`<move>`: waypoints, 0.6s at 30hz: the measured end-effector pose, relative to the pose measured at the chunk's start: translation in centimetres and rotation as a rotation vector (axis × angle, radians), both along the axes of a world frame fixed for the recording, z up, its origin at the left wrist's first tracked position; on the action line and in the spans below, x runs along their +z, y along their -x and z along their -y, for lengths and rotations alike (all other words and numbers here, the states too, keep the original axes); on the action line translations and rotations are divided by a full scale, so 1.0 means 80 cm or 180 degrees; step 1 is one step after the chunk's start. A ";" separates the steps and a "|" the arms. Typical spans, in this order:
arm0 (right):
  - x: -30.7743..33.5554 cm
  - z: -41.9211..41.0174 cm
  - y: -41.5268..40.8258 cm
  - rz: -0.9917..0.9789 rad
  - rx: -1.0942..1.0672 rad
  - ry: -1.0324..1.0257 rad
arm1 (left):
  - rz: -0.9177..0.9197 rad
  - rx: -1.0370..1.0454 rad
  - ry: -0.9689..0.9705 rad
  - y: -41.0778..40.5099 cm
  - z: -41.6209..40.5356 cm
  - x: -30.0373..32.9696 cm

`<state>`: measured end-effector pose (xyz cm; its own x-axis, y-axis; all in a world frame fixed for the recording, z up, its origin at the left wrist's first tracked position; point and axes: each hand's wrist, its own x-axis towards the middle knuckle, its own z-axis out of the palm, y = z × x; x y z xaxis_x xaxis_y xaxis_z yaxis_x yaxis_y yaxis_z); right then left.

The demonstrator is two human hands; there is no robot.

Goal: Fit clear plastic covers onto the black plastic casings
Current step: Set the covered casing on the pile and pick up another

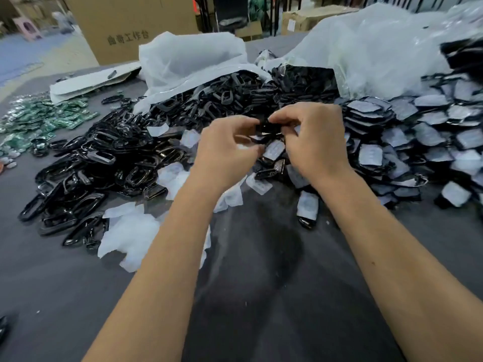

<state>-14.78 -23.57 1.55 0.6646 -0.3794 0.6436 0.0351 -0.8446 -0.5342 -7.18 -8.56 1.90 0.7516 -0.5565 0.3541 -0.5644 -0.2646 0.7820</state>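
Both hands meet above the middle of the table around one small black casing [266, 128]. My left hand [224, 150] grips its left end with curled fingers, and my right hand [311, 137] pinches its right end between thumb and fingertips. Whether a clear cover sits on it is hidden by my fingers. A heap of empty black casings [104, 163] lies to the left. Several casings with film-backed covers [418, 142] are piled on the right. Loose clear covers [175, 176] lie scattered under and between my wrists.
A grey cloth-covered table [261, 296] spreads toward me. Green circuit boards [44, 118] lie at the far left. White plastic bags [188, 64] spill black parts at the back, beside a brown cardboard box [125, 24]. Crumpled white film [128, 236] lies by my left forearm.
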 end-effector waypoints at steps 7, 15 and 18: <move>0.023 0.080 0.042 -0.0872 -0.0776 0.0346 | 0.0596 -0.0337 -0.0378 0.043 0.100 -0.006; 0.045 0.089 0.043 -0.1365 -0.0792 0.0660 | 0.0719 -0.0029 -0.0468 0.061 0.112 -0.005; 0.050 0.071 0.030 -0.1074 -0.0701 0.0541 | 0.0574 0.0177 -0.0588 0.051 0.092 -0.003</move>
<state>-17.18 -29.26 5.58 0.7636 -0.4431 0.4697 -0.3084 -0.8894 -0.3375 -11.26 -15.95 1.65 0.7168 -0.5838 0.3813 -0.6708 -0.4280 0.6057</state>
